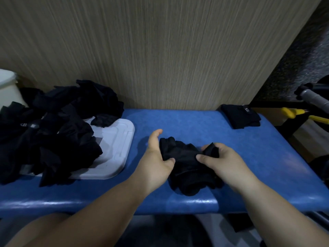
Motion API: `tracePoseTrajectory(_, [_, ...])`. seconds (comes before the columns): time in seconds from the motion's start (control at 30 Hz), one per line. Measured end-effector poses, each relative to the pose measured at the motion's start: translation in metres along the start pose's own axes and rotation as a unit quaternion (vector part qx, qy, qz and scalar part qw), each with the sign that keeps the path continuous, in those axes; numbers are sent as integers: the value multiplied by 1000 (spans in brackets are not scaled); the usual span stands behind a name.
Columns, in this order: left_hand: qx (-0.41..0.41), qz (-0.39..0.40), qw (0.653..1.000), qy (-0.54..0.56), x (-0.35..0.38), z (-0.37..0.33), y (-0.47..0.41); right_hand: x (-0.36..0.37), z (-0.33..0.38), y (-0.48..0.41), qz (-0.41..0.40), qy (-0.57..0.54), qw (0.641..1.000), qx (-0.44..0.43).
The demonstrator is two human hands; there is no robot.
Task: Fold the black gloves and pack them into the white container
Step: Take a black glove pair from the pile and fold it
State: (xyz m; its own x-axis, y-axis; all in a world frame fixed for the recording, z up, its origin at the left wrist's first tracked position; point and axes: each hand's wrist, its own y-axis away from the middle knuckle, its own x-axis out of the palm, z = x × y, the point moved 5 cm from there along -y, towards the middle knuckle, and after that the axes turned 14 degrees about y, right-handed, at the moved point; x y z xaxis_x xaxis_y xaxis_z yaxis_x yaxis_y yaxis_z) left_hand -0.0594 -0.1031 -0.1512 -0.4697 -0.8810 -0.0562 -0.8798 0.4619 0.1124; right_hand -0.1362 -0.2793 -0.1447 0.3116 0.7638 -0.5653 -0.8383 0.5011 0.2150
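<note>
A glove [185,157] is pinched at both ends, thumbs on top, by the left hand [154,161] and right hand [224,161], near the desk's [267,148] front edge. Open surface is left rightward, with a pile [53,131] leftward.

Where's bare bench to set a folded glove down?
Bare blue bench: right of the right hand, in front of the folded glove; and the strip between the white lid and the left hand. Crowded: glove pile covers most of the lid; hands hold black gloves mid-bench.
</note>
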Motion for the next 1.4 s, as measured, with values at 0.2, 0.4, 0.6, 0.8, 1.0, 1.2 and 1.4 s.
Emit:
tracePoseTrajectory(0.2, [236,-10,922,-306,5,-18,11,-8,5,3,-86,178,978,-60])
tracePoseTrajectory(0.4, [135,138,890,-414,16,4,5,1,11,9,-46,120,983,-130])
tracePoseTrajectory(0.6, [103,177,887,-414,13,7,3,14,13,14,57,125,974,-178])
tracePoseTrajectory(0.8, [98,204,879,-419,15,6,6,11,5,8,-16,143,979,-147])
tracePoseTrajectory(1.0, [97,203,863,-453,15,9,7,4,8,8,-88,343,929,-107])
tracePoseTrajectory(1.2, [92,206,854,-469,15,12,6,8,9,7,-59,380,920,-77])
tracePoseTrajectory(1.4, [139,157,874,-439,19,7,11,5,13,9,-72,298,945,-112])
